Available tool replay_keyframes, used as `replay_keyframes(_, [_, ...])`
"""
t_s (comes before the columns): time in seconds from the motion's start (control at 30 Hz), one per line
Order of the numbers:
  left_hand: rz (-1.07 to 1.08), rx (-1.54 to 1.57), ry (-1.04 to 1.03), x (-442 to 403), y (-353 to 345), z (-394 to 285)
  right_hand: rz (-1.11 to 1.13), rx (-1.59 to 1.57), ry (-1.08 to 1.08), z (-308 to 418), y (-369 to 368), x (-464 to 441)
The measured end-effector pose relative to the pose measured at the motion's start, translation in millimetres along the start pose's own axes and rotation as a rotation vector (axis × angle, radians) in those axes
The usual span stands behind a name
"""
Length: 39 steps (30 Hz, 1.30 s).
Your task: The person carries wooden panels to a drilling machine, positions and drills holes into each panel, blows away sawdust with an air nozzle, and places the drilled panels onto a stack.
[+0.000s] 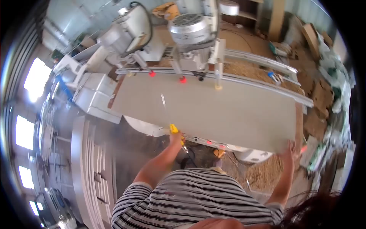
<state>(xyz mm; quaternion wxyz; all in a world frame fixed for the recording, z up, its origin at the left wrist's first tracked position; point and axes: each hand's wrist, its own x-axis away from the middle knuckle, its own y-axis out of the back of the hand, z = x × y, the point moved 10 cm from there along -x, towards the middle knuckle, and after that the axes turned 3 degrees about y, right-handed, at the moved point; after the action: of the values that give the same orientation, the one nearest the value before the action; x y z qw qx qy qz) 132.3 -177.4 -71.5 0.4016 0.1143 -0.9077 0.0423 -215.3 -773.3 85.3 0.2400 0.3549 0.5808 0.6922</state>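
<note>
My left hand [176,138] is closed around the yellow handle of an air blow gun [174,129]. Its long thin metal nozzle points away from me over a large grey-beige panel [206,108]. A hose fitting hangs below the grip. The panel lies flat across the machine bed. At the panel's front right corner is my right hand [289,152], somewhat blurred, its fingers apart at the edge and no tool visible in it.
Motor units [190,30] stand along a metal rail [267,89] behind the panel. Red knobs [183,79] sit at its back edge. Sawdust [263,175] covers the floor at right. Stacked pale boards [89,171] are on the left; plastic wrap [335,76] and cardboard lie far right.
</note>
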Motion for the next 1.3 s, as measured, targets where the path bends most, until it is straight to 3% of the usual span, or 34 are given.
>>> replay_keyframes(0.1, [-0.101,0.021,-0.051,2,5,-12,0.053,0.23,0.155,61,33,18])
replay_keyframes(0.17, [-0.115,-0.095,-0.103,-2,5,-16,0.004,0.155,0.192,68,23,15])
replay_keyframes(0.3, [-0.116,-0.001,-0.11,-27,22,-22,-0.054,0.031,0.152,47,0,12])
replay_keyframes(0.37, [-0.43,-0.359,-0.239,-79,70,-35,-0.171,-0.064,0.193,59,-23,3])
replay_keyframes(0.4, [-0.421,-0.436,-0.284,-92,82,-51,-0.286,-0.139,0.231,62,-34,9])
replay_keyframes(0.43, [-0.371,-0.375,-0.236,-53,85,-87,-0.342,-0.138,0.316,89,-24,26])
replay_keyframes(0.47, [-0.324,-0.138,-0.218,-112,112,-80,-0.399,-0.131,0.397,135,-3,43])
replay_keyframes(0.5, [-0.37,-0.456,-0.269,-151,135,-95,-0.312,-0.16,0.318,158,-11,44])
replay_keyframes(0.53, [-0.316,-0.102,-0.122,-104,134,-118,-0.211,-0.113,0.21,185,-12,52])
replay_keyframes(0.57, [-0.227,0.038,-0.158,-125,147,-127,-0.136,-0.096,0.126,213,-9,62])
replay_keyframes(0.6, [-0.269,0.006,-0.173,-122,157,-140,-0.065,-0.087,0.049,236,-12,70])
replay_keyframes(0.67, [-0.289,-0.037,-0.185,-104,155,-150,-0.079,-0.061,0.071,271,-35,76])
replay_keyframes(0.73, [-0.117,-0.056,-0.212,-94,138,-145,-0.052,-0.064,0.071,312,-40,90])
replay_keyframes(0.9, [0.027,-0.123,-0.256,-73,115,-135,-0.076,-0.086,0.096,392,-59,108])
replay_keyframes(1.0, [-0.019,0.03,-0.323,-104,142,-159,-0.085,-0.093,0.123,430,-58,122])
replay_keyframes(1.3, [-0.142,0.002,-0.245,-157,194,-194,-0.086,-0.091,0.129,500,-56,142])
